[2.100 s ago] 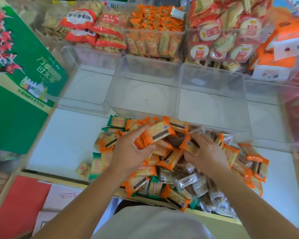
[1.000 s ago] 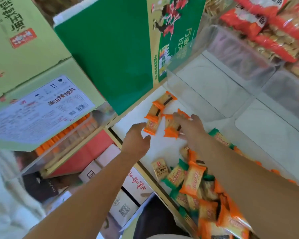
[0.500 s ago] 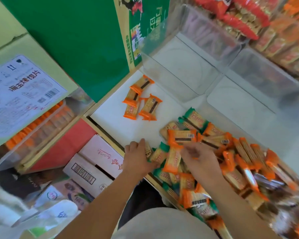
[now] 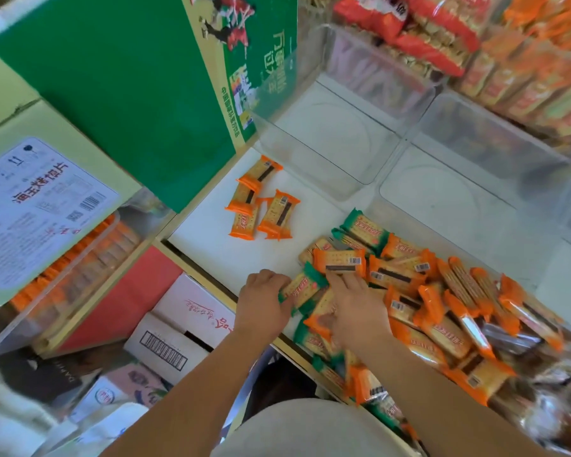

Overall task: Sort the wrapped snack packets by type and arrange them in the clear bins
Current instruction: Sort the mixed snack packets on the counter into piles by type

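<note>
Far left you see a pale green carton (image 4: 40,206) w/ a white label. Next to it a big green box (image 4: 129,87) stands up. Below the shelf edge sit white boxes (image 4: 182,328).

On the white shelf (image 4: 205,245), just right of the green box, a few orange pkts (image 4: 261,202) lie in a small group. They are well apart from the rest.

Your L hand (image 4: 261,305) is at the front edge of the shelf. Its fingers (image 4: 274,280) are curled round the left end of a green pkt (image 4: 305,285) & hold it.

Your R hand (image 4: 356,308) is just beside it, lying flat on the big pile (image 4: 449,311) of orange & green pkts. Its fingers are straight & a bit apart, and they press on the pkts. One tip touches an orange pkt w/ a barcode (image 4: 340,262). The thumb is blurry.

The pile runs on to the right edge. Behind it stand the clear bins (image 4: 337,136) side by side. Further back are bins full of snacks (image 4: 426,37).
</note>
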Motion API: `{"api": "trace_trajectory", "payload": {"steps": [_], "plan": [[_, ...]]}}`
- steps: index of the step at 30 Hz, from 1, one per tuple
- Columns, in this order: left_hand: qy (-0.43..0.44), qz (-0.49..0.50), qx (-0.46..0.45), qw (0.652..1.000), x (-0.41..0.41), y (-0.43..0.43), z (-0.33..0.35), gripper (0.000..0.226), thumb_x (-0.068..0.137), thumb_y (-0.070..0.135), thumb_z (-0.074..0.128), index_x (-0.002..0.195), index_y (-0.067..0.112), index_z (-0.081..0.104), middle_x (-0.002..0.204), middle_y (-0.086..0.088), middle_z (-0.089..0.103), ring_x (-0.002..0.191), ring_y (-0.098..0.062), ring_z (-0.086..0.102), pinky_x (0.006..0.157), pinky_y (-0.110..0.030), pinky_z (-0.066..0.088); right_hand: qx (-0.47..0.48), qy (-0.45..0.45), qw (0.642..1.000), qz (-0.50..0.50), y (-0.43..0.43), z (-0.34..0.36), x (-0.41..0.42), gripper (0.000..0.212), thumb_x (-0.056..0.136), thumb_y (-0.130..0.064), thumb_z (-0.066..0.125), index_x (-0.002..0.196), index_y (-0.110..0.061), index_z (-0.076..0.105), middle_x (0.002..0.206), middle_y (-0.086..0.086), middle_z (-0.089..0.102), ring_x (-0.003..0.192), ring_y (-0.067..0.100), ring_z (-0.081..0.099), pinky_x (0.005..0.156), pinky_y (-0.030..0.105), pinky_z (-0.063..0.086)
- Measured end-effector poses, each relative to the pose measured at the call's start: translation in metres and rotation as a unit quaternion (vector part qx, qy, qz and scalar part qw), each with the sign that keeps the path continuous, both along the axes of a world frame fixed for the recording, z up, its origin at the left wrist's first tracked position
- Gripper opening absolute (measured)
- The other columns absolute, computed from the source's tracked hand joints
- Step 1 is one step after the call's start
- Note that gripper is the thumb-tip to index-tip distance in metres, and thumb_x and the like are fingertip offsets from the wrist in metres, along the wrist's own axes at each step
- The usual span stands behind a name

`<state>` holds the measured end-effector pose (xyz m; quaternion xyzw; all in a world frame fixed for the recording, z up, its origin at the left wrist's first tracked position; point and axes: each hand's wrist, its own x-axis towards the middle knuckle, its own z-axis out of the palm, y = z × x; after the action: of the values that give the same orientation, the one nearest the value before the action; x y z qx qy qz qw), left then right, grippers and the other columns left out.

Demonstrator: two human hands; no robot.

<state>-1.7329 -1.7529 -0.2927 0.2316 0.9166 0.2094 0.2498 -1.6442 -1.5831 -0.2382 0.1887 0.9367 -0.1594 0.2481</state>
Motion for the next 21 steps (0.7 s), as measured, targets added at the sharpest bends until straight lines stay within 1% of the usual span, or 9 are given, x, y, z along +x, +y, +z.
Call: {"api": "trace_trajectory", "payload": {"steps": [3,5,8,10,13,15,17,19,21], "plan": [[-0.005,-0.013,-0.034,0.999,-0.009,-0.002,0.002,0.037,0.092,0.037,0.067,0.126,0.024,0.062,0.114,0.004,0.067,0.111,-0.024,0.051,0.086,-0.038,0.047,-0.008,-0.021,0.999,-0.044,0.002,-0.002,-0.007,0.087,0.084,-0.044,0.079,0.155,-0.027,0.031,0.147,0.001,0.031,0.131,0.026,0.047,0.102,0.040,0.049],[-0.021,-0.037,-0.051,0.998,-0.013,0.000,0.001,0.041,0.094,0.038,0.064,0.133,0.026,0.057,0.118,0.004,0.064,0.114,-0.025,0.047,0.090,-0.041,0.044,-0.051,-0.001,0.994,-0.096,0.004,0.002,-0.013,0.066,0.087,-0.032,0.077,0.145,-0.028,0.046,0.140,-0.003,0.032,0.108,0.022,0.059,0.083,0.034,0.055],[-0.056,-0.047,-0.053,0.996,-0.019,0.006,0.001,0.032,0.095,0.039,0.065,0.126,0.034,0.060,0.117,0.007,0.054,0.117,-0.021,0.040,0.089,-0.041,0.035,-0.131,0.058,0.971,-0.190,0.014,0.019,-0.026,0.024,0.091,-0.023,0.072,0.114,-0.026,0.066,0.124,-0.003,0.046,0.075,0.008,0.054,0.058,0.013,0.043],[-0.081,-0.018,-0.039,0.996,-0.022,0.007,0.005,0.027,0.092,0.037,0.069,0.117,0.032,0.059,0.110,0.011,0.054,0.113,-0.019,0.042,0.085,-0.039,0.034,-0.159,0.083,0.951,-0.253,0.023,0.036,-0.035,0.010,0.090,-0.025,0.074,0.094,-0.028,0.065,0.099,0.000,0.059,0.064,0.007,0.052,0.047,0.015,0.038],[-0.117,0.105,0.035,0.987,-0.033,0.001,0.014,0.025,0.091,0.032,0.071,0.108,0.027,0.055,0.100,0.011,0.062,0.094,-0.011,0.059,0.070,-0.028,0.045,-0.180,0.131,0.916,-0.334,0.033,0.059,-0.050,0.013,0.086,-0.029,0.079,0.088,-0.025,0.067,0.076,-0.002,0.058,0.060,0.012,0.050,0.050,0.025,0.039],[-0.155,0.244,0.091,0.953,-0.051,-0.005,0.022,0.024,0.093,0.031,0.071,0.106,0.022,0.054,0.095,0.010,0.064,0.079,-0.006,0.064,0.052,-0.018,0.045,-0.222,0.170,0.867,-0.413,0.035,0.062,-0.068,0.016,0.082,-0.025,0.083,0.090,-0.022,0.069,0.082,-0.001,0.063,0.066,0.012,0.056,0.056,0.026,0.043],[-0.171,0.343,0.111,0.917,-0.074,-0.010,0.028,0.025,0.093,0.034,0.071,0.106,0.021,0.055,0.096,0.004,0.067,0.075,-0.009,0.067,0.049,-0.022,0.046,-0.316,0.169,0.788,-0.501,0.033,0.056,-0.094,0.022,0.081,-0.016,0.085,0.096,-0.016,0.070,0.094,0.005,0.070,0.074,0.015,0.065,0.064,0.029,0.053],[-0.192,0.403,0.135,0.885,-0.093,-0.015,0.033,0.027,0.091,0.036,0.074,0.107,0.021,0.057,0.097,-0.002,0.069,0.071,-0.015,0.069,0.050,-0.027,0.049,-0.396,0.146,0.717,-0.555,0.029,0.042,-0.123,0.025,0.081,-0.005,0.083,0.101,-0.011,0.067,0.104,0.017,0.072,0.082,0.023,0.072,0.077,0.042,0.063],[-0.216,0.436,0.172,0.857,-0.107,-0.020,0.036,0.030,0.090,0.036,0.077,0.107,0.020,0.059,0.095,-0.004,0.071,0.066,-0.015,0.067,0.052,-0.029,0.052,-0.409,0.141,0.702,-0.566,0.023,0.028,-0.151,0.026,0.081,0.000,0.080,0.100,-0.010,0.066,0.109,0.021,0.070,0.092,0.029,0.074,0.086,0.047,0.062]]}}
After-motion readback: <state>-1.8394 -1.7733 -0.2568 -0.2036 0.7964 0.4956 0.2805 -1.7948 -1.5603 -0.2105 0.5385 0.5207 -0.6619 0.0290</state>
